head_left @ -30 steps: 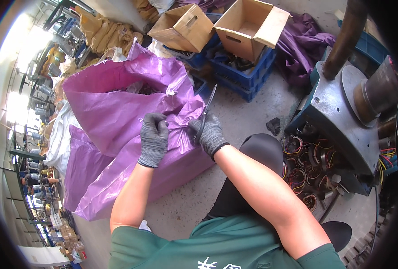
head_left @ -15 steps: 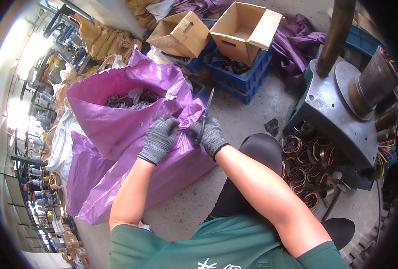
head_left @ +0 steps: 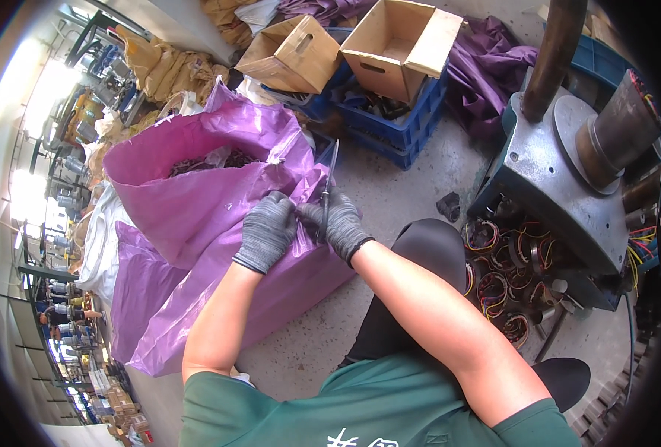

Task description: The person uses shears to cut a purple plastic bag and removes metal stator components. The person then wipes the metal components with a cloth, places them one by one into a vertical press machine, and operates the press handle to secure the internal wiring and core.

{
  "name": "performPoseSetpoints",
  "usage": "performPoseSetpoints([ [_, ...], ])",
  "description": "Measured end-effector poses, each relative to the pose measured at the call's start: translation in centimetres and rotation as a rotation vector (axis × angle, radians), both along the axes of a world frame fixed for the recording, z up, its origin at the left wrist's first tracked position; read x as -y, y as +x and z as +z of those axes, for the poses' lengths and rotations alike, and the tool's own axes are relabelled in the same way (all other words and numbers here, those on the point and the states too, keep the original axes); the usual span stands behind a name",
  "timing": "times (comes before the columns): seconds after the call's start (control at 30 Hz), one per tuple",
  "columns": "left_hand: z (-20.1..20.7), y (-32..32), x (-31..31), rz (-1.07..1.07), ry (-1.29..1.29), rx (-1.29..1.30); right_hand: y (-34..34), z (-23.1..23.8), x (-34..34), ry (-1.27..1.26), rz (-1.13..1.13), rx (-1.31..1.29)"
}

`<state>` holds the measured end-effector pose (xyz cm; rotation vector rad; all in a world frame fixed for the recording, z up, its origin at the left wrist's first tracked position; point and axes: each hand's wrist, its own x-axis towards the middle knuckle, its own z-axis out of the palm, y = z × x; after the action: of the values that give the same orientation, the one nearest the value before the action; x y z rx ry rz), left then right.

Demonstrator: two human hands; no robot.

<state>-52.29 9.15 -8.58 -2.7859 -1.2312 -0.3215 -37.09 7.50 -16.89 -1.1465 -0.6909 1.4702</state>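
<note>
A large purple woven sack (head_left: pixel 183 203) leans in front of me, its wide mouth folded back over dark scrap pieces (head_left: pixel 233 159). My left hand (head_left: pixel 265 231), in a grey knitted glove, is closed on the gathered plastic at the sack's right side. Close beside it my right hand (head_left: pixel 343 223), gloved the same way, grips dark scissors (head_left: pixel 332 167) with the blades pointing up and away. The right fingertips also touch the bunched purple plastic. Between the hands, the exact spot being pinched is hidden.
Two wooden boxes (head_left: pixel 386 71) rest on blue crates (head_left: pixel 397 138) behind the sack. To the right stands a heavy metal machine (head_left: pixel 561 175), with several wire-wound copper coils (head_left: pixel 494 287) on the floor below. A black scrap (head_left: pixel 448 207) lies near my knee.
My two hands have drawn closer together at the gathered plastic. The scissors have turned more upright, and the view has shifted slightly.
</note>
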Motion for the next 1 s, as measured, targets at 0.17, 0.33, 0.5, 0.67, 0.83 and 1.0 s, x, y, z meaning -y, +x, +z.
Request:
performPoseSetpoints([
  [0.17,-0.6,-0.7,0.3,-0.084,0.048,0.062,-0.2,1.1,-0.3,-0.006,0.089,-0.065],
  [0.33,-1.0,0.5,0.2,-0.130,0.013,0.197,-0.9,-2.6,-2.7,0.038,0.066,0.056],
  [0.5,-2.8,-2.6,-0.4,0.140,-0.131,0.620,-1.2,-0.9,-1.2,0.058,0.050,0.109],
  [0.67,-2.9,-3.2,-0.8,0.195,-0.288,0.710,-0.3,0.6,-0.2,-0.036,0.047,0.148],
  [0.83,-0.8,0.1,0.5,0.051,-0.125,0.429,-1.0,-4.0,-2.5,0.015,0.001,0.177],
  [1.0,-0.8,0.0,1.3,0.098,-0.020,0.248,-1.4,-2.1,-1.1,-0.008,0.000,0.141],
])
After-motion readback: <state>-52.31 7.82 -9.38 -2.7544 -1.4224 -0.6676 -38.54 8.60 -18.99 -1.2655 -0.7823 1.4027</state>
